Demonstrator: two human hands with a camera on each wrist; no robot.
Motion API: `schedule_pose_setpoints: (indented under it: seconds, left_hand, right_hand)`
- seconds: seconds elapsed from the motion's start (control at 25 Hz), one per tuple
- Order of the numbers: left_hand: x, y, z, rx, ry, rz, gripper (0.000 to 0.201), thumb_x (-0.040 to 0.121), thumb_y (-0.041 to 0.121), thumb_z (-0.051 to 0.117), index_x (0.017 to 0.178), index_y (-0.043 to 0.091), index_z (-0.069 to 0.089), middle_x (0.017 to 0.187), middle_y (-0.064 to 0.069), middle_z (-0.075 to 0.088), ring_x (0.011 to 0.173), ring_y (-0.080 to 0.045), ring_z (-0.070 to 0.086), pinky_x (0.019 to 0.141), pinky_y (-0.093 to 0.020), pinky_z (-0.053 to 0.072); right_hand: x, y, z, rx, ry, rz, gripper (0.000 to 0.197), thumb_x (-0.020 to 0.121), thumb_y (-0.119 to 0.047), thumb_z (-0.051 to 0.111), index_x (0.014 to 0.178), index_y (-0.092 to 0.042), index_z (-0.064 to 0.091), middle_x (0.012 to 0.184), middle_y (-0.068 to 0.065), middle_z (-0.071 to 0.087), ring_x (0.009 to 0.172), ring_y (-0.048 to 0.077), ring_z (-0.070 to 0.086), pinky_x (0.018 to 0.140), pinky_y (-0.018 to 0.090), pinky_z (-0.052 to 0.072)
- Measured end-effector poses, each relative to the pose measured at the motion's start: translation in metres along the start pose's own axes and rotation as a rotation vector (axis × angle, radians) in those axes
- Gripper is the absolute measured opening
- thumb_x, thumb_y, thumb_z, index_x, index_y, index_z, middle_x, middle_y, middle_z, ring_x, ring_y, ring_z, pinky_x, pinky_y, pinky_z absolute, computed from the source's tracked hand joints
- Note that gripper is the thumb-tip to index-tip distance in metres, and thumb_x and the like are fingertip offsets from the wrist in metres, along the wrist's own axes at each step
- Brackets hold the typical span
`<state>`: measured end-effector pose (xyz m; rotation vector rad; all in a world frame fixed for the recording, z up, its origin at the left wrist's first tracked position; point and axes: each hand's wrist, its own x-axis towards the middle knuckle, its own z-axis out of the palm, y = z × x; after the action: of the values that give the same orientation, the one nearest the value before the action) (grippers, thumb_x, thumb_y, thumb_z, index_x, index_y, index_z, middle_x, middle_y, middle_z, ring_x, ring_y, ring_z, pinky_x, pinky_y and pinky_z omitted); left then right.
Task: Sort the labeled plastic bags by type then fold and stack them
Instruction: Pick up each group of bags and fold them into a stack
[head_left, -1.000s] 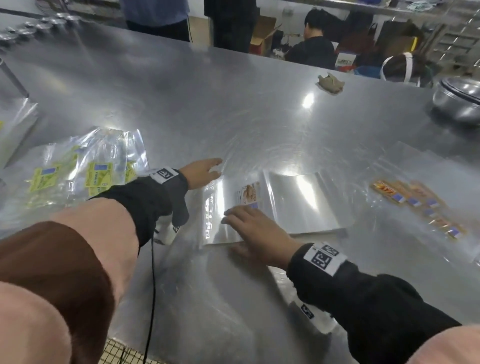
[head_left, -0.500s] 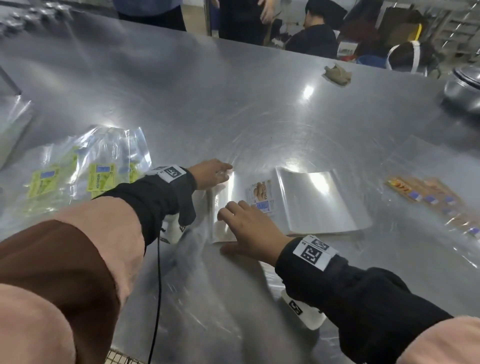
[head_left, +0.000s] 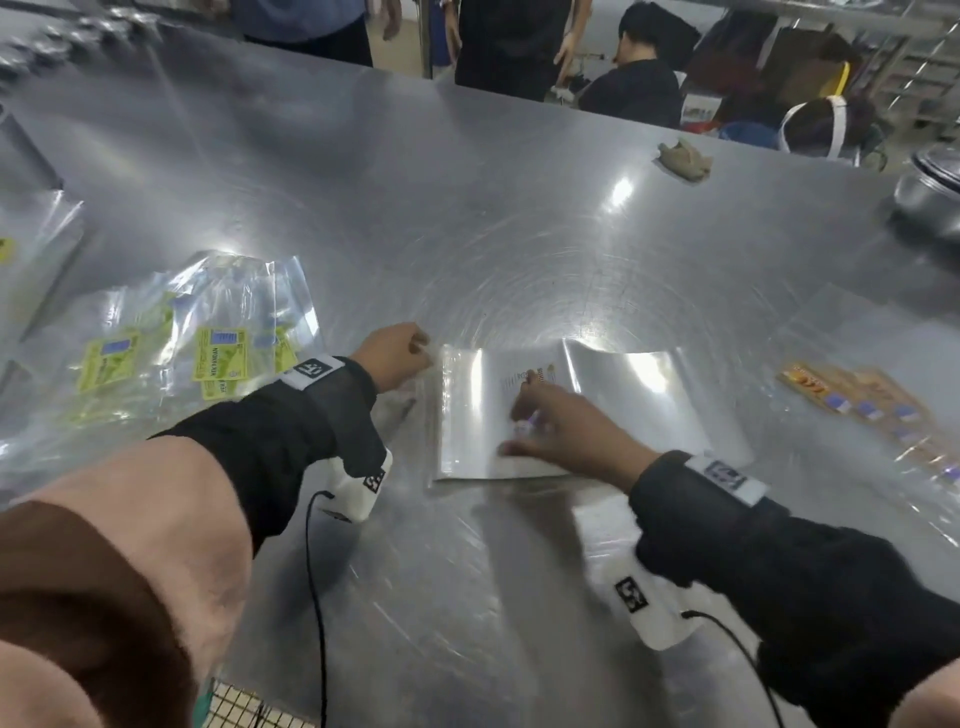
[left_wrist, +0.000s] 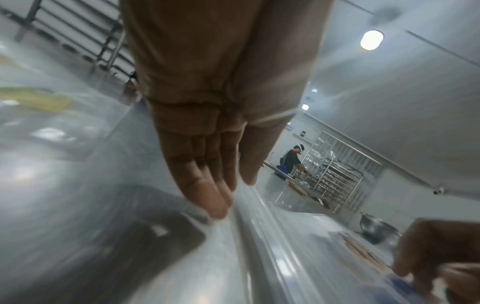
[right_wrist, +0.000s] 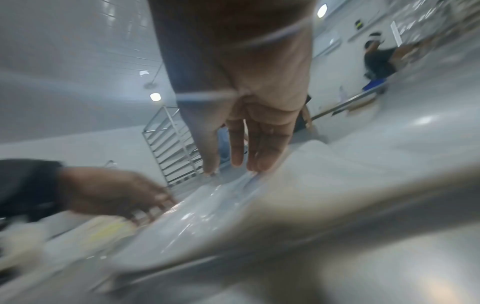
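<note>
- Far left: a flat stack of clear bags (head_left: 36, 260) sits at the table (head_left: 467, 208) edge, only partly in frame.
- Next over: your loose pile of clear bags with yellow-green labels (head_left: 208, 353) is spread on the steel, just left of your left forearm.
- Your left hand (head_left: 392, 353) is at the left edge of the folded bag (head_left: 478, 415). The left wrist view shows the fingers (left_wrist: 207, 195) straight and together, tips down at the plastic edge, gripping nothing.
- The folded bag lies flat in the centre of the table, its printed label under your right hand. A second clear flap (head_left: 639, 395) lies open to its right.
- Your right hand (head_left: 566, 431) rests on top of the bag. Its fingers (right_wrist: 259, 148) are extended and pressing the plastic flat, not curled round it.
- Right: a fanned row of clear bags with orange labels (head_left: 872, 405) lies well apart from the folded one.
- Far right edge: a metal bowl (head_left: 930, 192). A crumpled rag (head_left: 683, 158) lies near the far edge.
</note>
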<state>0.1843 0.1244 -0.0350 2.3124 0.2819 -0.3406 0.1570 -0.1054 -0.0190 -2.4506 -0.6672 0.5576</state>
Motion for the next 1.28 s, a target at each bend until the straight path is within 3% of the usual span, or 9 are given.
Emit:
schedule_pose_setpoints:
  seconds: [0.08, 0.16, 0.36, 0.48, 0.64, 0.88, 1.0, 1.16, 1.28]
  left_hand:
    - [-0.024, -0.008, -0.005, -0.183, -0.090, -0.125, 0.022, 0.093, 0.003, 0.053, 0.113, -0.005, 0.056, 0.092, -0.018, 0.064, 0.070, -0.023, 0.064, 0.060, -0.029, 0.054]
    - [-0.049, -0.011, -0.001, -0.273, -0.195, -0.204, 0.015, 0.094, 0.002, 0.051, 0.107, -0.003, 0.056, 0.080, -0.014, 0.063, 0.052, -0.014, 0.064, 0.049, -0.021, 0.054]
    - [-0.080, -0.010, 0.012, -0.429, -0.203, -0.270, 0.017, 0.094, 0.003, 0.053, 0.108, -0.005, 0.056, 0.086, -0.018, 0.067, 0.054, -0.016, 0.067, 0.053, -0.026, 0.058]
    - [-0.088, -0.008, 0.020, -0.474, -0.171, -0.294, 0.015, 0.092, 0.000, 0.055, 0.107, -0.004, 0.056, 0.086, -0.017, 0.067, 0.053, -0.016, 0.067, 0.054, -0.026, 0.058]
    - [-0.091, -0.002, 0.027, -0.479, -0.159, -0.330, 0.018, 0.090, 0.002, 0.059, 0.108, -0.002, 0.055, 0.082, -0.013, 0.064, 0.060, -0.015, 0.066, 0.054, -0.022, 0.057]
    - [-0.089, 0.002, 0.033, -0.533, -0.106, -0.350, 0.006, 0.090, 0.013, 0.062, 0.093, 0.009, 0.059, 0.078, -0.006, 0.057, 0.068, -0.013, 0.054, 0.060, -0.021, 0.049]
    - [-0.088, 0.005, 0.034, -0.627, -0.074, -0.361, 0.010, 0.090, 0.016, 0.061, 0.088, 0.007, 0.057, 0.074, -0.007, 0.058, 0.065, -0.016, 0.056, 0.063, -0.026, 0.050]
    - [-0.079, 0.011, 0.038, -0.528, -0.082, -0.456, 0.029, 0.088, 0.034, 0.064, 0.078, 0.009, 0.054, 0.069, -0.005, 0.051, 0.060, -0.015, 0.046, 0.057, -0.025, 0.038]
    - [-0.065, 0.018, 0.041, -0.382, -0.058, -0.457, 0.032, 0.088, 0.036, 0.064, 0.083, 0.007, 0.053, 0.065, -0.005, 0.046, 0.060, -0.018, 0.043, 0.056, -0.027, 0.036]
  right_hand:
    - [-0.008, 0.026, -0.027, 0.052, 0.180, 0.125, 0.031, 0.082, -0.027, 0.071, 0.104, -0.007, 0.059, 0.106, 0.007, 0.061, 0.091, 0.018, 0.056, 0.072, 0.023, 0.036]
    - [-0.013, 0.056, -0.050, 0.025, 0.342, 0.254, 0.032, 0.084, -0.023, 0.069, 0.108, -0.005, 0.059, 0.109, 0.009, 0.061, 0.096, 0.022, 0.057, 0.075, 0.023, 0.035]
    - [-0.018, 0.117, -0.072, -0.018, 0.426, 0.668, 0.072, 0.079, -0.033, 0.074, 0.132, 0.000, 0.040, 0.135, 0.019, 0.045, 0.124, 0.037, 0.041, 0.099, 0.042, 0.036]
    - [-0.019, 0.134, -0.070, 0.131, 0.437, 0.820, 0.096, 0.075, -0.046, 0.074, 0.142, 0.000, 0.024, 0.142, 0.020, 0.037, 0.131, 0.039, 0.034, 0.106, 0.049, 0.033]
    - [-0.021, 0.145, -0.073, 0.341, 0.486, 0.824, 0.102, 0.079, -0.055, 0.065, 0.145, 0.005, 0.017, 0.143, 0.021, 0.039, 0.128, 0.038, 0.041, 0.104, 0.043, 0.037]
    - [-0.024, 0.138, -0.075, 0.292, 0.358, 0.777, 0.077, 0.083, -0.047, 0.064, 0.128, 0.012, 0.044, 0.124, 0.021, 0.057, 0.112, 0.036, 0.054, 0.077, 0.031, 0.036]
    - [-0.028, 0.132, -0.079, 0.314, 0.312, 0.760, 0.076, 0.085, -0.054, 0.058, 0.126, 0.009, 0.048, 0.126, 0.019, 0.056, 0.114, 0.035, 0.053, 0.081, 0.031, 0.036]
    - [-0.035, 0.130, -0.085, 0.480, 0.380, 0.778, 0.067, 0.096, -0.052, 0.038, 0.124, 0.008, 0.051, 0.126, 0.016, 0.057, 0.116, 0.036, 0.052, 0.102, 0.036, 0.037]
    - [-0.039, 0.126, -0.090, 0.487, 0.353, 0.782, 0.057, 0.093, -0.043, 0.051, 0.115, 0.009, 0.057, 0.107, 0.017, 0.062, 0.104, 0.035, 0.058, 0.093, 0.037, 0.044]
